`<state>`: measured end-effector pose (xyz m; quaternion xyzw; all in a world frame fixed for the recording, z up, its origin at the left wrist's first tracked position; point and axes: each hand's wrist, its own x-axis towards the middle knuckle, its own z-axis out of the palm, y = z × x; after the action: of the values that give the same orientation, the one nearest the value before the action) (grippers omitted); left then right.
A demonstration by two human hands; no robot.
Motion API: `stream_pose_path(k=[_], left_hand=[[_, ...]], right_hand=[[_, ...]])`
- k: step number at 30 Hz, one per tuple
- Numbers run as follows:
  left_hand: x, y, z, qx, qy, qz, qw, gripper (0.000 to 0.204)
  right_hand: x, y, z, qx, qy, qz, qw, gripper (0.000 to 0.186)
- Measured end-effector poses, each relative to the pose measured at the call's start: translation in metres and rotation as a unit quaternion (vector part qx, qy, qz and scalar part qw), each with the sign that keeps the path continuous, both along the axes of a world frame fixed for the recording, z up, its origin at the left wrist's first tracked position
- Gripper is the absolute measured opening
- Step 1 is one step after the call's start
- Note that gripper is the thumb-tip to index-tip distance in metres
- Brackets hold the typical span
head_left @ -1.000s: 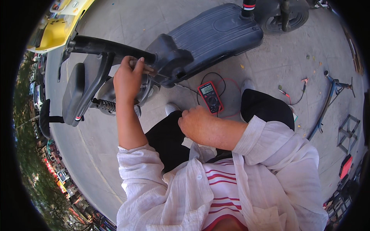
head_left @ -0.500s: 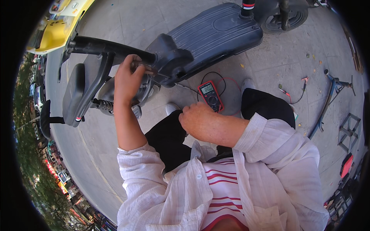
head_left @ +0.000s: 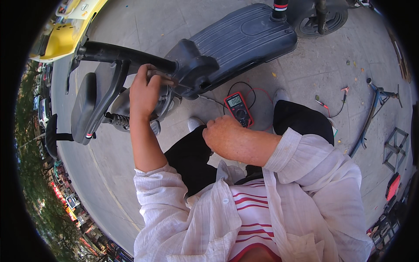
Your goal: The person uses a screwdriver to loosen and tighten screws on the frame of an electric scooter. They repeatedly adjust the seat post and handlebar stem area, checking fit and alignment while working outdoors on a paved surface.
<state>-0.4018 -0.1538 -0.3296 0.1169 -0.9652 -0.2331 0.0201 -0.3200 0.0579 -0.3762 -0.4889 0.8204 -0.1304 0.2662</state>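
Head view shows the left hand (head_left: 145, 94) raised beside the scooter's black frame tube (head_left: 131, 56), its grip apparently pinching a slim brownish piece (head_left: 166, 80) between thumb and fingers, next to the rear end of the black footboard (head_left: 244, 39). Right hand (head_left: 222, 137) is curled low over the lap, knuckles up; its fingertips are hidden, so I cannot tell whether that grip holds anything. Red multimeter (head_left: 238, 109) lies face up on the pavement between the shoes, its display readable and its leads looped around it.

Good handling here probably means a light, steady pinch near the piece's end, with the wrist relaxed so the fingers don't scrape the tube. The right forearm is best held off the meter's dial, and both shoes clear of the leads, so nothing gets tugged.
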Motion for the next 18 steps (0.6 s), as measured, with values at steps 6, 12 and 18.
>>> stream_pose_path(k=[6,12,18], left_hand=[[-0.006,0.006,0.000,-0.062,-0.031,0.040,0.997,0.034],[-0.003,-0.003,-0.005,0.032,0.002,-0.021,0.999,0.033],[-0.007,0.003,-0.004,-0.062,-0.016,0.038,0.997,0.036]], right_hand=[[0.000,-0.004,-0.001,0.010,0.000,-0.001,1.000,0.026],[-0.001,-0.003,0.000,0.008,0.001,0.004,1.000,0.025],[0.000,-0.003,0.000,0.003,0.005,0.003,1.000,0.025]])
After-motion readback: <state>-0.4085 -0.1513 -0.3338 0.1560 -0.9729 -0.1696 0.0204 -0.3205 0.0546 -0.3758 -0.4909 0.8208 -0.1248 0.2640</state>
